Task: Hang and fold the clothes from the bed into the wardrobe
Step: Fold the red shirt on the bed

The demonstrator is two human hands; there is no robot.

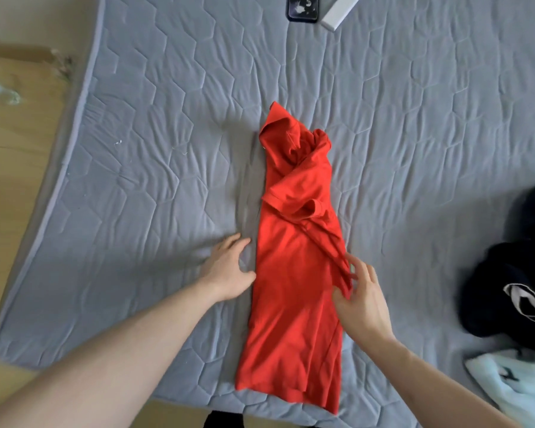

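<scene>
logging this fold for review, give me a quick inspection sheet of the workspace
surface: grey quilted mattress, wrinkled.
job's things: red shirt folded into a long strip, collar end bunched, hem near the bed's front edge; dark garment and pale garment heaped at the right edge.
clutter: phone and a white flat item at the far edge.
hands: left hand open, flat on the mattress beside the shirt; right hand open, fingers at the shirt's right edge, contact unclear.
cables: nothing seen.
surroundings: wood floor on the left; wardrobe not in view.
</scene>
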